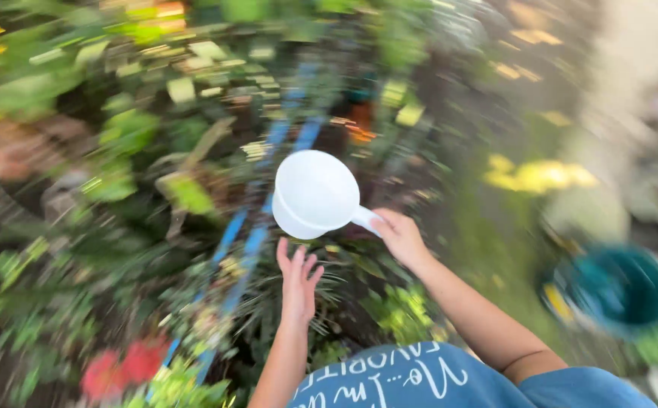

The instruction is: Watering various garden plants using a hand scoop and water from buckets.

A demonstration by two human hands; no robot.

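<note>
We record our right hand (pixel 399 236) closed around the handle of a white plastic dipper (pixel 315 193), held above blurred green plants (pixel 117 151), our left hand (pixel 298 279) open just below the dipper, and a teal bucket (pixel 622 289) well to the dipper's right.

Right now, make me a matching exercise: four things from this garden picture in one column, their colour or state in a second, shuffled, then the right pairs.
Things:
1. Scoop
2. Bucket
3. Left hand
4. Right hand

Colour or state:
a. Open, fingers spread, holding nothing
b. Teal green, on the ground at the right
c. White, held over the plants
d. Shut on the scoop's handle

Pairs: 1-c, 2-b, 3-a, 4-d
</note>
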